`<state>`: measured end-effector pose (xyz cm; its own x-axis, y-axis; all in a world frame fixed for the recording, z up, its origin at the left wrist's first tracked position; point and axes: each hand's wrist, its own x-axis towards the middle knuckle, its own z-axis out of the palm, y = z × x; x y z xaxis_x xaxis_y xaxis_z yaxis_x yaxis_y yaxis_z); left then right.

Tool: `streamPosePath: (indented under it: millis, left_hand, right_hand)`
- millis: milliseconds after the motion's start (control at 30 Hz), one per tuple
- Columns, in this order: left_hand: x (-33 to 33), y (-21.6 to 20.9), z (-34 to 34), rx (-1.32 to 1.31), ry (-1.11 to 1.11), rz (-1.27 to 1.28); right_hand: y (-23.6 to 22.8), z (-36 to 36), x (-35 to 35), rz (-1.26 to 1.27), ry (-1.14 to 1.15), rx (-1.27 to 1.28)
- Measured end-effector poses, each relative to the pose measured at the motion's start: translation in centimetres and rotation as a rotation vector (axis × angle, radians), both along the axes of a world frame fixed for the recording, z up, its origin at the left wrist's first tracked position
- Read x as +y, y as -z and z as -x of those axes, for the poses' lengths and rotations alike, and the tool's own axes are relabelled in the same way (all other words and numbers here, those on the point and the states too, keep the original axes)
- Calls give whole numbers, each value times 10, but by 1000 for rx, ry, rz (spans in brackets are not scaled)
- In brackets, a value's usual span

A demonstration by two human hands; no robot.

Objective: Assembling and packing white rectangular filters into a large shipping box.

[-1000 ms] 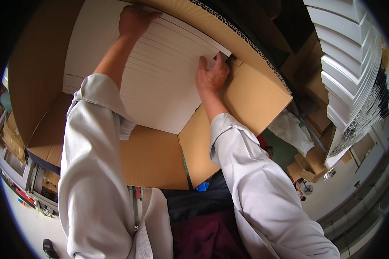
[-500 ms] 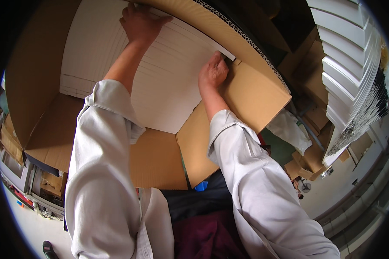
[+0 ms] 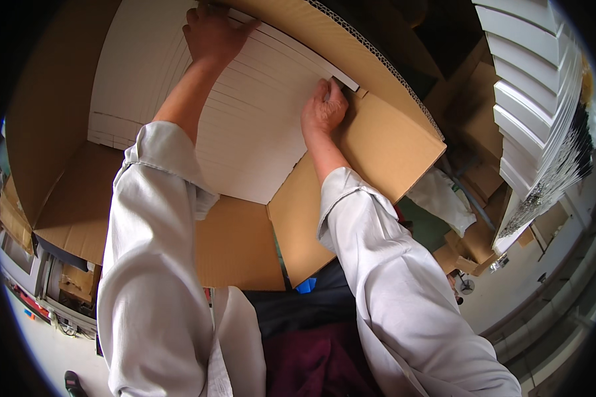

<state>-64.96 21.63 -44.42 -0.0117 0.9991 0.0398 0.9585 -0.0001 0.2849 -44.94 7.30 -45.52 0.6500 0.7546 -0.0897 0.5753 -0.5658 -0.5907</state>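
Flat white boards (image 3: 245,149), layered with thin lines across them, lie inside a large open brown cardboard box (image 3: 384,149). My left hand (image 3: 216,36) rests on the boards near their far edge, thumb stretched out to the right and fingers apart. Some of its fingertips go over that far edge and are partly hidden. At the right edge, close to the far right corner, my right hand (image 3: 324,108) has its fingers curled against the boards. What lies under its fingertips is hard to see.
Open flaps of the box fold out toward me and to the right. A tall stack of white folded sheets (image 3: 530,119) stands at the far right. Beside it are brown cartons (image 3: 473,248) and a white plastic bag (image 3: 444,198). A dark shoe (image 3: 73,382) shows at the lower left.
Both hands keep nearly the same places on the boards. The right hand has shifted slightly left, and its fingers look a little different. The box appears moved slightly left in the picture.
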Motion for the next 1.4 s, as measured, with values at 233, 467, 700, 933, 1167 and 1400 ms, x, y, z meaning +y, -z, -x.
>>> streamPosePath:
  millis: [233,467,700,933,1167,1400]
  left_hand:
    - [-5,14,14,13,26,-82]
    - [-6,12,13,30,32,-11]
    - [-2,17,-1,18,44,-88]
    - [-9,14,6,-9,24,-73]
    - [-8,3,-5,-6,-37,29]
    - [-15,13,16,-80,-20,-109]
  right_hand:
    - [-21,13,25,55,360,302]
    - [-22,1,40,149,657,493]
    - [-1,-30,41,278,639,319]
    - [-21,-15,47,236,722,480]
    - [-19,-18,43,164,694,470]
    - [-24,-10,43,101,683,489]
